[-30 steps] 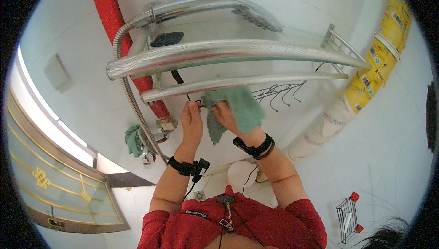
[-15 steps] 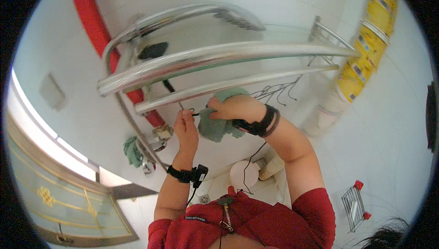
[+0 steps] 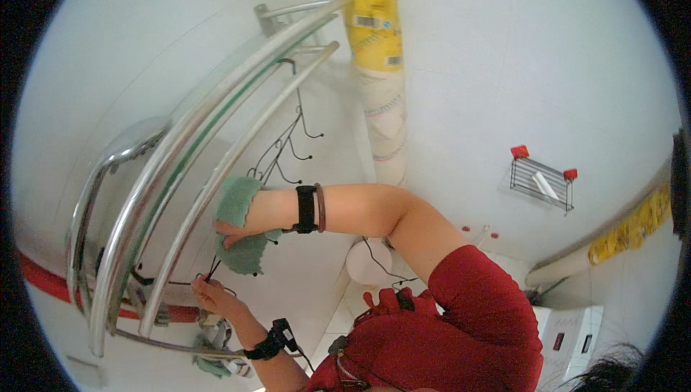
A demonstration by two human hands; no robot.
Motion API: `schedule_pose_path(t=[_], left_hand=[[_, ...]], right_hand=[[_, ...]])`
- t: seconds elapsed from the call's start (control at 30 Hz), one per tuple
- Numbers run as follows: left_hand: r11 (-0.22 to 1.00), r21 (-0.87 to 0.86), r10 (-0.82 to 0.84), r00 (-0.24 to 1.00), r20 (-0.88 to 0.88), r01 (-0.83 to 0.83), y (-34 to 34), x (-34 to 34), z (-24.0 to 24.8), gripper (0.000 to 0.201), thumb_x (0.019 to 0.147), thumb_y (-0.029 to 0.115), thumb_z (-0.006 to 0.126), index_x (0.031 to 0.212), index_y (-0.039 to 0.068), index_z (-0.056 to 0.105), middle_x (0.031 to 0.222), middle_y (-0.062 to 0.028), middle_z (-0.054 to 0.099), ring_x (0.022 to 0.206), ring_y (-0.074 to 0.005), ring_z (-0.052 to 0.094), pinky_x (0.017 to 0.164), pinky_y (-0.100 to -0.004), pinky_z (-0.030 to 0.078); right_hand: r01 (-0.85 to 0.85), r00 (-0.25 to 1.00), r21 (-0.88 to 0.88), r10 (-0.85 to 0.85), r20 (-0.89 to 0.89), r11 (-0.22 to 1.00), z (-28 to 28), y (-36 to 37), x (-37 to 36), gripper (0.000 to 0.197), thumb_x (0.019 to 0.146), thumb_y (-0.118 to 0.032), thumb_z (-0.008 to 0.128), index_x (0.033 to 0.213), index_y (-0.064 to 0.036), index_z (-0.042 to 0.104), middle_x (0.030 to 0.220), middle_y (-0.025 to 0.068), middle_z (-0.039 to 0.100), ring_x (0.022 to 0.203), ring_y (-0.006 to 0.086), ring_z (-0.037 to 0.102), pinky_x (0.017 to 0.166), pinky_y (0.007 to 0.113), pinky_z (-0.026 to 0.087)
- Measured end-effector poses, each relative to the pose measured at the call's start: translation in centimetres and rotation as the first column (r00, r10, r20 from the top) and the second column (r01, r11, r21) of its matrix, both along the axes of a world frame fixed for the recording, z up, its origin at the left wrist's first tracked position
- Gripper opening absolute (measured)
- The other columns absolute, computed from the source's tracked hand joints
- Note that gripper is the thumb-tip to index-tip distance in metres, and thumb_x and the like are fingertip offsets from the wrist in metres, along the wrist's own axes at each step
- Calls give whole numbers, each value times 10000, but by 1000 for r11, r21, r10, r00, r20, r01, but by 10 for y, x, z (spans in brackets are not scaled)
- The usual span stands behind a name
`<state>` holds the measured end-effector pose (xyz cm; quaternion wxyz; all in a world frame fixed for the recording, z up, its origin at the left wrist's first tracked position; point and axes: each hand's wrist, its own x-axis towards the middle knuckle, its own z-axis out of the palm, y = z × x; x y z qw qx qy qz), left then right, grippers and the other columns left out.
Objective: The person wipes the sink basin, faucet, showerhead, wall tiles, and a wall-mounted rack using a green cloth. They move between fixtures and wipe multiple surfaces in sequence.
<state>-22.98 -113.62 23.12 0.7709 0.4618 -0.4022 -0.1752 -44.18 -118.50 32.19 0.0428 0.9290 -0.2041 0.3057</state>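
My right hand (image 3: 268, 212) is closed on a ragged green cloth (image 3: 247, 254), wrapped round part of a black wire hook rack (image 3: 289, 140). The rack's thin curled arms with ball tips stick out above and below the cloth, and its upper end bends over at the metal towel rack. Lower left, my left hand (image 3: 219, 298) pinches the rack's thin black wire near its lower end. The cloth hides the middle of the hook rack and some of my right fingertips.
A curved metal towel rack (image 3: 194, 212) with a glass shelf spans the left, a shower head (image 3: 140, 140) behind it. A yellow-wrapped pipe (image 3: 374, 17) stands at the far wall. A wire basket (image 3: 543, 182) hangs on the right. Another green cloth (image 3: 209, 359) hangs lower left.
My view has swung to the right, so the towel rack now slants at the left. My right hand and cloth still grip the hook rack; more of its hooks show.
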Motion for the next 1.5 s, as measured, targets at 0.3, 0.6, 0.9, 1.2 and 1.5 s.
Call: schedule_pose_path(t=[0.3, 0.6, 0.9, 1.2, 1.5], left_hand=[[996, 77, 26, 996, 83, -33, 9, -8, 10, 421, 946, 425, 385, 785, 45, 469, 643, 10, 339, 602, -117, 332, 554, -274, 281], [986, 146, 59, 983, 174, -85, 14, -10, 5, 413, 946, 386, 413, 998, 2, 554, 806, -63, 558, 745, -153, 495, 699, -288, 403], [997, 78, -3, 978, 208, -13, 19, -9, -5, 317, 960, 314, 409, 935, 20, 524, 831, -78, 555, 763, -158, 494, 747, -303, 397], [991, 108, -84, 996, 40, 79, 34, -15, 10, 348, 948, 367, 430, 729, 96, 437, 604, 30, 376, 571, -87, 340, 539, -236, 280], [988, 109, -114, 993, -10, 114, 44, -18, 20, 359, 944, 383, 433, 707, 124, 356, 587, 43, 310, 522, -66, 258, 488, -236, 231]], right_hand=[[87, 925, -286, 29, 379, 954, 10, 35, -34, 338, 816, -307, 575, 1080, -99, 539, 1083, 109, 551, 1049, 261, 520, 886, 378, 409], [-160, 633, -68, 156, 758, 985, -109, 66, -45, 347, 899, -276, 484, 1188, -87, 444, 1237, 88, 438, 1177, 209, 389, 1030, 371, 269], [-758, 82, 341, -439, 895, 556, -182, 122, -27, 284, 895, -256, 479, 1129, -95, 477, 1115, 82, 503, 1040, 202, 476, 911, 373, 361], [-896, -89, 124, -446, 890, 426, -114, 57, -43, 278, 889, -240, 464, 1126, -96, 493, 1092, 90, 525, 992, 211, 506, 825, 373, 394], [-974, -154, -63, -438, 886, 216, -76, 13, -12, 277, 883, -224, 449, 1123, -97, 509, 1069, 98, 548, 943, 221, 535, 740, 373, 428]])
